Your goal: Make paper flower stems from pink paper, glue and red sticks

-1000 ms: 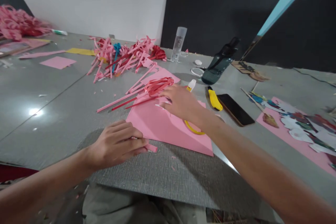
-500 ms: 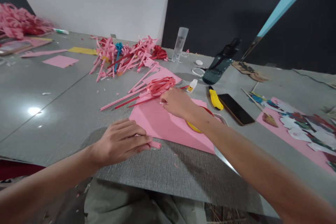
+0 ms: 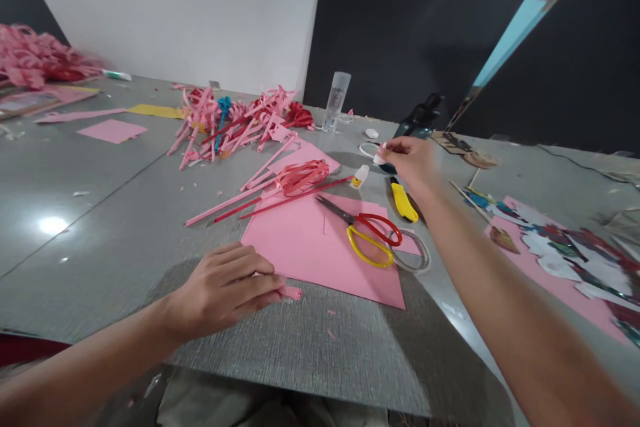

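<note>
Left hand [image 3: 225,288] grips a pink paper roll [image 3: 291,292], lower centre, axis roughly crosswise. Right hand [image 3: 411,161], right of centre, pinches a small white piece [image 3: 379,160]; small bottle [image 3: 359,177] lies nearer it, lower left.

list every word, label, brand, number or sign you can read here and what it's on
No text can be read with certainty.
Yellow label on the small white bottle: too small to read.
Clear bottle: faint marks low on its side, too blurred to read.
White and green tube at the far left: any print is too small and blurred to read.
</note>
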`<state>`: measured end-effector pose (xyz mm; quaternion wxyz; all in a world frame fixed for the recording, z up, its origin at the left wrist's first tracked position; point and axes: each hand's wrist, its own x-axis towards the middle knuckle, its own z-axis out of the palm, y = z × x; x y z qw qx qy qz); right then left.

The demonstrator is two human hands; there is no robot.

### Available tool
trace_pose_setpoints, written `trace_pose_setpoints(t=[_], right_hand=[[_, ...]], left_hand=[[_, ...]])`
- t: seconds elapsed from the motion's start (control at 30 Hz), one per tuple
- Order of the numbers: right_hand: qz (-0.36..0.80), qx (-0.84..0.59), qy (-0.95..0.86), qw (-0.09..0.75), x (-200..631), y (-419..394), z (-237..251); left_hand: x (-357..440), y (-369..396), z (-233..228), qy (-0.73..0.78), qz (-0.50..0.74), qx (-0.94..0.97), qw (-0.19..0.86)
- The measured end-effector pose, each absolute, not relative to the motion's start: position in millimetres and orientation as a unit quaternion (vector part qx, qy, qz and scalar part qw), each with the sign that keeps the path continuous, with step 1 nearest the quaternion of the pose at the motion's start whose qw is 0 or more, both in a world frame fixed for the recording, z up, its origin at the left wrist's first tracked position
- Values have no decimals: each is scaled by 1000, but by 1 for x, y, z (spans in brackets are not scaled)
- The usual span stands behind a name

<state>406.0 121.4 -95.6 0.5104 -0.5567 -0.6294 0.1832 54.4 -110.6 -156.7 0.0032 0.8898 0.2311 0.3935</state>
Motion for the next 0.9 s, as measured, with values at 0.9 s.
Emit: trace_pose_setpoints(t=[0.9], right_hand=[[177,-547,-658,487,404,140,-144]], left_hand=[[58,-110,-155,237,350,906,31]])
